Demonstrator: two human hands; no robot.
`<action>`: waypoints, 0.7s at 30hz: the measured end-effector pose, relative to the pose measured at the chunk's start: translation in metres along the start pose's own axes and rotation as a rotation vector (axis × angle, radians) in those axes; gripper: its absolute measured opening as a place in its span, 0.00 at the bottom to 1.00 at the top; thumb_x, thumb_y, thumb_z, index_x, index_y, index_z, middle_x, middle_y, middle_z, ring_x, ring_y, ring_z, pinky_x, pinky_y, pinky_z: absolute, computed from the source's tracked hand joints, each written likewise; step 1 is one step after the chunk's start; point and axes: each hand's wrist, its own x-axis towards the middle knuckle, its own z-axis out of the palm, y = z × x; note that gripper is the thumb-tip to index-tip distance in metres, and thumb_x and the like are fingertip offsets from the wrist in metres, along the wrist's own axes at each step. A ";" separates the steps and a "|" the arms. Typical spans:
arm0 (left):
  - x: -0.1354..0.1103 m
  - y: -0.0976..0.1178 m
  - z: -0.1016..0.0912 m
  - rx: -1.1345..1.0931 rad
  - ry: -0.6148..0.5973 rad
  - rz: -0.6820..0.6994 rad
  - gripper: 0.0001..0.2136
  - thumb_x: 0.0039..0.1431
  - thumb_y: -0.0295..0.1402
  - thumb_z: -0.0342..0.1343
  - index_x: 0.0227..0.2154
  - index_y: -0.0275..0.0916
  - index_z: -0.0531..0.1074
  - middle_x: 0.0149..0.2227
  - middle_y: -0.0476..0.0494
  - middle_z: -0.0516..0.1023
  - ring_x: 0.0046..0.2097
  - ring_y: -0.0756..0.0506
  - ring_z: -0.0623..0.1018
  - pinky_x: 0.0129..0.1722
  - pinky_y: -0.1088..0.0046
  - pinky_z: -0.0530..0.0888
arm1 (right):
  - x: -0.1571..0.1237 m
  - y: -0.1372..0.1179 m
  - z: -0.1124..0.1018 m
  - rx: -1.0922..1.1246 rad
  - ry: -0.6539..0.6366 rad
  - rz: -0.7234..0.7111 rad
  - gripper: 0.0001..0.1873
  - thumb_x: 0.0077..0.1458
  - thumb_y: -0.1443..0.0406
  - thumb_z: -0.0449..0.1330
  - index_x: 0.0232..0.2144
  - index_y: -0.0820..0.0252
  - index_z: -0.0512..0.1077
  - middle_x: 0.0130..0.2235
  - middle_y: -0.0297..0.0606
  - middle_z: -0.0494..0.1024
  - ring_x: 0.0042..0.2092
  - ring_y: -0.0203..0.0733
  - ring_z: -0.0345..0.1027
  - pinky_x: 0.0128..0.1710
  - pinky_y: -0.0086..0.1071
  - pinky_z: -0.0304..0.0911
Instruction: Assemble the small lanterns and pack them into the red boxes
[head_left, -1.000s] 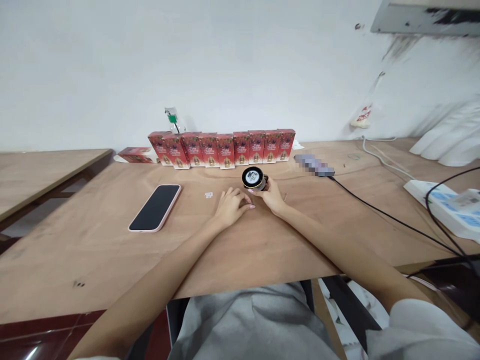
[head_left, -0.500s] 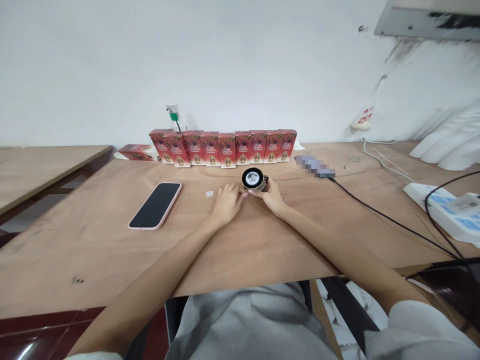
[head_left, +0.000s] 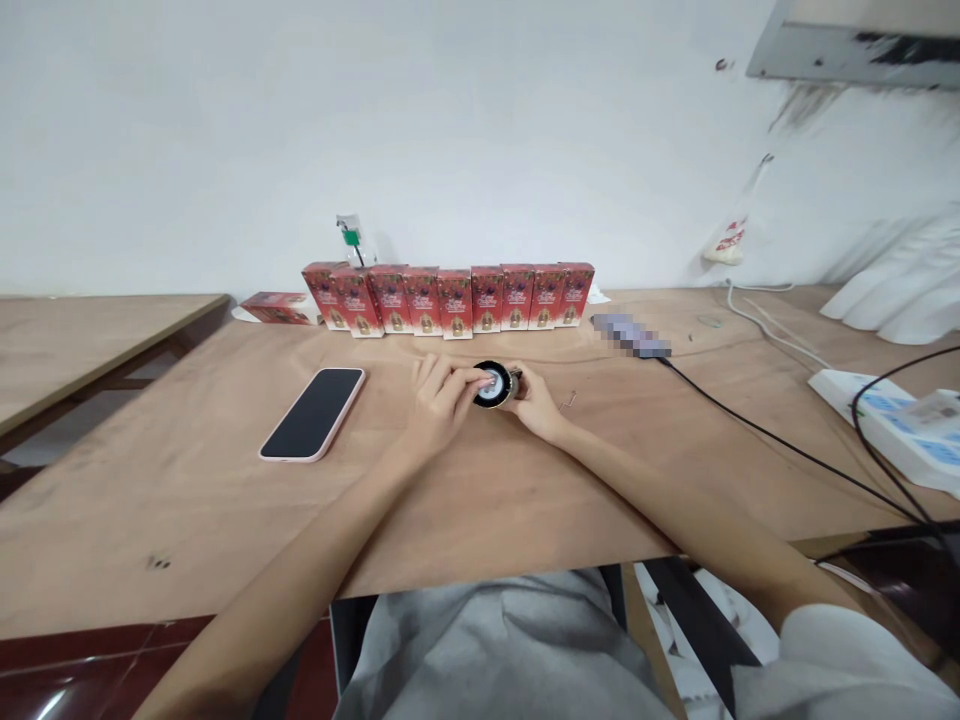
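In my right hand (head_left: 536, 408) I hold a small round object (head_left: 482, 398), gold-edged, with a black ring around a pale disc on its face. It is tilted so this face turns toward my left hand; what its far side looks like is hidden by my fingers. My left hand (head_left: 441, 395) reaches in from the left, thumb and index finger pinched together against the pale disc. Whatever small thing may be between those fingertips cannot be made out. The other fingers of that hand are raised and loosely curled. A thin bent bit of wire (head_left: 570, 400) lies right of my right hand.
Several red printed boxes (head_left: 457, 305) stand in a row before the wall, and another box (head_left: 279, 307) lies at their left. A phone (head_left: 313, 415) rests left of my hands. A cabled, blurred device (head_left: 631, 336) and a white power strip (head_left: 889, 425) are on the right.
My right hand has tipped the round object leftward and drawn it slightly nearer. My left hand has risen from the table to its face. The small white piece on the table no longer shows.
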 end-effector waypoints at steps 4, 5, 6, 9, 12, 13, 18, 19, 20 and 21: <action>0.000 -0.003 -0.001 0.075 -0.016 0.041 0.06 0.62 0.34 0.53 0.32 0.42 0.74 0.30 0.46 0.74 0.33 0.47 0.69 0.35 0.68 0.61 | -0.001 0.000 0.002 0.003 -0.009 -0.005 0.20 0.37 0.60 0.68 0.34 0.57 0.67 0.38 0.35 0.75 0.41 0.43 0.69 0.45 0.37 0.64; 0.001 -0.003 -0.001 0.082 -0.009 0.047 0.06 0.62 0.34 0.53 0.32 0.41 0.74 0.30 0.46 0.74 0.33 0.47 0.69 0.35 0.67 0.61 | -0.001 0.000 0.002 0.002 -0.005 -0.004 0.20 0.36 0.60 0.68 0.34 0.57 0.67 0.38 0.35 0.75 0.41 0.43 0.69 0.45 0.37 0.63; 0.001 -0.002 -0.001 0.077 -0.007 0.045 0.06 0.62 0.34 0.53 0.32 0.41 0.74 0.30 0.46 0.75 0.34 0.47 0.69 0.35 0.67 0.62 | -0.001 0.000 0.002 0.002 -0.003 -0.002 0.21 0.36 0.60 0.68 0.34 0.57 0.67 0.38 0.35 0.75 0.41 0.43 0.69 0.45 0.38 0.63; 0.004 0.000 -0.001 -0.002 -0.001 -0.035 0.07 0.62 0.36 0.53 0.32 0.40 0.72 0.31 0.47 0.75 0.35 0.47 0.71 0.37 0.67 0.64 | -0.001 0.000 0.002 0.005 0.000 0.005 0.22 0.35 0.60 0.68 0.35 0.57 0.68 0.37 0.35 0.75 0.40 0.42 0.69 0.44 0.38 0.63; 0.007 -0.003 -0.001 -0.107 0.093 -0.216 0.09 0.62 0.39 0.52 0.31 0.39 0.69 0.30 0.48 0.73 0.34 0.48 0.71 0.37 0.68 0.66 | 0.001 0.001 0.001 0.025 0.019 0.019 0.23 0.34 0.61 0.69 0.35 0.58 0.68 0.37 0.35 0.75 0.40 0.43 0.69 0.45 0.38 0.63; 0.008 -0.006 -0.001 -0.137 0.121 -0.288 0.09 0.61 0.39 0.52 0.31 0.39 0.68 0.30 0.48 0.73 0.34 0.49 0.70 0.36 0.70 0.66 | 0.002 0.002 0.001 0.036 0.033 0.032 0.23 0.33 0.61 0.70 0.34 0.58 0.68 0.37 0.35 0.75 0.41 0.43 0.69 0.45 0.39 0.63; 0.009 -0.036 -0.011 -0.356 -0.157 -0.558 0.14 0.57 0.44 0.55 0.33 0.39 0.63 0.30 0.50 0.68 0.30 0.52 0.68 0.29 0.75 0.64 | 0.005 0.005 -0.002 0.050 0.112 0.087 0.26 0.30 0.63 0.71 0.35 0.58 0.69 0.39 0.36 0.76 0.43 0.44 0.69 0.49 0.41 0.62; 0.009 -0.042 -0.014 -0.384 -0.329 -0.554 0.14 0.56 0.45 0.55 0.32 0.39 0.63 0.29 0.50 0.68 0.29 0.52 0.68 0.29 0.76 0.64 | 0.006 0.005 -0.002 0.051 0.115 0.089 0.27 0.30 0.63 0.71 0.36 0.58 0.69 0.39 0.37 0.76 0.44 0.44 0.69 0.49 0.41 0.62; 0.009 -0.048 -0.017 -0.383 -0.513 -0.534 0.15 0.55 0.46 0.55 0.31 0.38 0.63 0.28 0.50 0.67 0.28 0.52 0.67 0.28 0.76 0.64 | 0.006 0.006 -0.003 0.053 0.116 0.092 0.27 0.30 0.63 0.72 0.36 0.58 0.69 0.39 0.37 0.76 0.44 0.44 0.69 0.49 0.41 0.62; 0.008 -0.052 -0.019 -0.347 -0.694 -0.506 0.17 0.53 0.48 0.56 0.28 0.38 0.63 0.26 0.51 0.67 0.27 0.51 0.66 0.27 0.76 0.63 | 0.006 0.006 -0.003 0.056 0.115 0.096 0.27 0.30 0.63 0.72 0.36 0.59 0.69 0.39 0.37 0.76 0.44 0.44 0.69 0.49 0.41 0.62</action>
